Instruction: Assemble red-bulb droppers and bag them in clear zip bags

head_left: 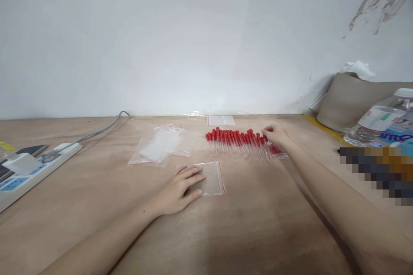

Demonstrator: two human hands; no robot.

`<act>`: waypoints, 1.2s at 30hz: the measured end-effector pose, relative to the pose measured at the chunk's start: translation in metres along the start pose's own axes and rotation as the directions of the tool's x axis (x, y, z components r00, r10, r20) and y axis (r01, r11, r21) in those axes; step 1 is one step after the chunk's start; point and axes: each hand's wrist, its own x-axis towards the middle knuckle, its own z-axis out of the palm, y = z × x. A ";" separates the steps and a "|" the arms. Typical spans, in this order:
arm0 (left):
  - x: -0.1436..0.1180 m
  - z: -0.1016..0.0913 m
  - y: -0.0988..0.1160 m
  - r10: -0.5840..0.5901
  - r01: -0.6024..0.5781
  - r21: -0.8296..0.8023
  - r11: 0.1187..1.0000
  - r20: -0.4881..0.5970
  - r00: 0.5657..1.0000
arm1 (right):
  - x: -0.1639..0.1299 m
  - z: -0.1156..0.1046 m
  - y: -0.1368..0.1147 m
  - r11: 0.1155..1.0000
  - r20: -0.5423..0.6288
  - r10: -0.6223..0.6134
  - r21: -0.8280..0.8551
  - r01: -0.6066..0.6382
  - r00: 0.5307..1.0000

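My left hand lies with its fingers spread on a small clear zip-lock bag, which is flat on the table with its red-lined closure to the right. Beyond it runs a row of droppers with red rubber bulbs at the far end and thin clear tubes toward me. At the right end of that row, my right hand is closed in a pinch at the red bulb of a dropper. Its fingertips partly hide that bulb. Beneath the right hand lies another bag with something red in it.
Several clear zip-lock bags are piled left of the droppers, and one white-looking bag lies by the wall. A power strip with a cable and charger occupies the left edge. Water bottles and a grey-brown container stand at the right.
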 end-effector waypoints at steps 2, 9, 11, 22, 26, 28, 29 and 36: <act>0.001 0.001 0.001 -0.004 0.004 -0.009 1.000 -0.007 1.000 | -0.002 -0.004 -0.002 0.998 0.005 -0.011 0.066 0.010 1.000; 0.001 0.000 0.000 0.012 -0.014 -0.042 0.999 -0.047 0.999 | -0.020 -0.018 -0.023 0.921 -0.050 -0.092 0.375 0.104 0.995; 0.003 0.001 0.001 0.019 -0.022 -0.056 0.998 -0.056 0.998 | -0.036 -0.018 -0.030 0.832 -0.095 -0.119 0.533 0.152 0.988; 0.014 0.008 0.011 0.022 -0.032 -0.135 0.990 -0.072 0.997 | -0.119 0.033 -0.016 0.566 0.109 0.023 0.818 -0.103 0.994; 0.012 0.008 0.010 0.014 -0.028 -0.159 0.987 -0.086 0.996 | -0.124 0.039 -0.018 0.545 0.145 0.037 0.826 -0.142 0.989; 0.012 0.008 0.010 0.011 -0.026 -0.160 0.987 -0.096 0.995 | -0.128 0.040 -0.020 0.544 0.191 0.022 0.821 -0.172 0.981; 0.012 0.009 0.010 0.007 -0.023 -0.161 0.987 -0.100 0.995 | -0.131 0.039 -0.021 0.543 0.227 -0.002 0.818 -0.190 0.974; 0.014 0.009 0.009 -0.007 -0.015 -0.173 0.985 -0.124 0.992 | -0.148 0.026 -0.016 0.763 0.557 -0.311 0.630 -0.148 0.770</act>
